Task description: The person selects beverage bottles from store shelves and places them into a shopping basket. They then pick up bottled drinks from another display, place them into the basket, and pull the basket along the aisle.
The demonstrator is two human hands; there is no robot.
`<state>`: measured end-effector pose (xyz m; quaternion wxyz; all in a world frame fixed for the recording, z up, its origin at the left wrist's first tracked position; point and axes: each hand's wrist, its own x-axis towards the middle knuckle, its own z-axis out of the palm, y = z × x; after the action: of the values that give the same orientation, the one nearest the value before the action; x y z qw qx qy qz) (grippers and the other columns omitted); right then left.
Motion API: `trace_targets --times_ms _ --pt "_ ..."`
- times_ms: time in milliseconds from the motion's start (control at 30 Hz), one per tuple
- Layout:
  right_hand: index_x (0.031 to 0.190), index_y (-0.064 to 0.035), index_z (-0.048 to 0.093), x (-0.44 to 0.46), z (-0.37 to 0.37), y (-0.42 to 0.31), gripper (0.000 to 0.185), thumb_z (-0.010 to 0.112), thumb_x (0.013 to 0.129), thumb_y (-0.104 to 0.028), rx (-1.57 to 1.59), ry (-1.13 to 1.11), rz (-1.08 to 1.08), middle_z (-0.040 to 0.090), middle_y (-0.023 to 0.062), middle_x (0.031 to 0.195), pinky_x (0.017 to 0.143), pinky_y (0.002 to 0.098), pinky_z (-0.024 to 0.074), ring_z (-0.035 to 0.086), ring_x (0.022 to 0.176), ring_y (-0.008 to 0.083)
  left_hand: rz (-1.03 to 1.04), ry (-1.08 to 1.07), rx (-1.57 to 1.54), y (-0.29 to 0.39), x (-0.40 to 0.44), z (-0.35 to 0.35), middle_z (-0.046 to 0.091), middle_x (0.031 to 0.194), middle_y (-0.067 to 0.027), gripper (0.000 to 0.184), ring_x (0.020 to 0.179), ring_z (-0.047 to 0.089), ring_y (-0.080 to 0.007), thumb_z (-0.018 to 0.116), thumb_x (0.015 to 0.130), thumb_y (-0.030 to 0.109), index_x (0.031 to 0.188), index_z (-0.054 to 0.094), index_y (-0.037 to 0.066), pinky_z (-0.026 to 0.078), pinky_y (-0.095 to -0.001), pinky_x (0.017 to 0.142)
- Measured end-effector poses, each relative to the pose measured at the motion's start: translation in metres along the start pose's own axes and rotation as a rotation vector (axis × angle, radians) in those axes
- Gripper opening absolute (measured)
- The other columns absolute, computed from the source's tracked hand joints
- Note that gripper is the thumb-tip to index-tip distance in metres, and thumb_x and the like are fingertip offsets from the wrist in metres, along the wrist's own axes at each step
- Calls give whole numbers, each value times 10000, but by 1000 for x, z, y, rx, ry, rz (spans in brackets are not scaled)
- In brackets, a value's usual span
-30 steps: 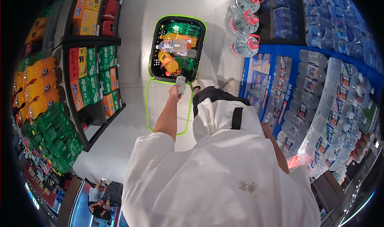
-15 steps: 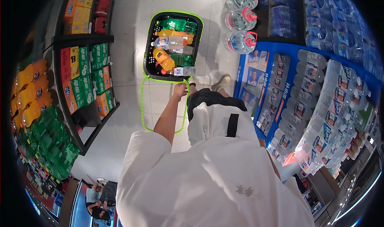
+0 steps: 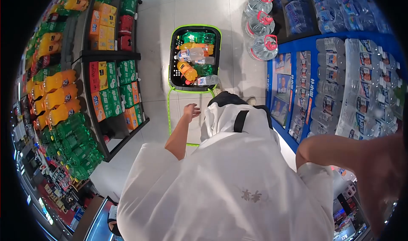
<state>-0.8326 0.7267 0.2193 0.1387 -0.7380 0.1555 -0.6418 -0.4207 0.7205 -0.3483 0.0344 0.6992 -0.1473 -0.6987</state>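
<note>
My left hand (image 3: 192, 110) hangs over the floor with its fingers loosely apart and nothing in it. It appears within the outline of the basket's lowered green handle (image 3: 169, 120), without visible contact. Just beyond stands a black shopping basket (image 3: 173, 67) with a green rim. Inside lie green soda bottles (image 3: 199, 37), orange soda bottles (image 3: 187, 71) and clear water bottles (image 3: 191, 54). My right hand (image 3: 378, 173) is raised close to the camera at the right edge, dark and blurred. Its fingers cannot be made out.
Large water jugs with red handles (image 3: 263, 47) stand on the floor ahead. A blue rack (image 3: 270, 92) of bottled water runs along the right. Shelves (image 3: 110, 56) with drink cartons and soda packs line the left. Tiled floor (image 3: 153, 41) surrounds the basket.
My left hand has drawn back from beside the basket's rim. My right arm has come up into view at the right. The view has shifted, while the basket's contents look the same.
</note>
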Motion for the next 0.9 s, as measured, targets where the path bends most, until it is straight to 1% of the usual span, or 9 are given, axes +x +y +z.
trace_targets --times_ms 167,400,467,567,700,733,767,833,900 --pt "1283 -59 531 22 1 -72 542 558 881 -422 -41 -167 -292 563 142 1271 982 496 360 510 1144 304 48 37 -3 0 -12 13 623 1134 -193 440 907 660 -306 500 894 223 1288 475 30 546 -402 798" --pt "1293 -52 513 -18 -51 -183 568 571 870 -426 -218 -155 -350 551 146 1281 986 490 361 503 1157 302 121 14 177 4 -16 82 640 1053 -147 415 866 664 -278 517 906 242 1268 487 44 555 -375 752" --pt "1296 -51 508 -40 -69 -220 575 575 866 -427 -271 -136 -381 548 147 1284 988 489 361 501 1160 301 175 6 227 12 -29 119 651 1003 -131 423 800 671 -248 521 904 256 1280 482 66 555 -366 676" --pt "1301 -48 501 -64 -93 -269 587 581 861 -429 -338 -105 -380 542 148 1288 989 486 361 498 1166 301 396 -80 362 20 -53 185 651 973 -117 410 763 668 -218 559 892 284 1230 522 54 540 -334 632" --pt "1307 -44 491 -91 -114 -317 603 588 854 -431 -405 -72 -391 536 151 1294 992 483 361 494 1173 299 717 -313 499 44 -122 293 647 922 -108 405 736 640 -183 558 903 277 1214 561 17 514 -306 675" --pt "1308 -43 488 -97 -116 -327 607 590 853 -432 -421 -60 -412 534 151 1295 992 482 361 493 1174 299 873 -336 674 57 -142 321 643 936 -112 421 752 637 -184 569 903 284 1224 556 12 509 -306 686" --pt "1310 -43 486 -103 -117 -334 611 592 851 -432 -438 -47 -410 532 152 1297 993 481 361 492 1176 299 1012 -360 837 57 -168 353 638 950 -115 437 769 634 -185 579 903 290 1234 551 7 505 -305 698" --pt "1312 -41 481 -113 -120 -348 619 596 848 -433 -472 -27 -411 529 153 1300 994 480 361 490 1180 298 1262 -557 833 53 -241 419 627 973 -124 474 815 630 -178 624 885 312 1247 550 15 497 -309 741" --pt "1315 -39 476 -123 -124 -360 627 599 844 -434 -500 0 -397 526 154 1302 995 478 362 488 1183 297 1387 -692 886 37 -333 473 605 1058 -149 514 911 621 -212 670 859 307 1254 534 7 492 -329 803"
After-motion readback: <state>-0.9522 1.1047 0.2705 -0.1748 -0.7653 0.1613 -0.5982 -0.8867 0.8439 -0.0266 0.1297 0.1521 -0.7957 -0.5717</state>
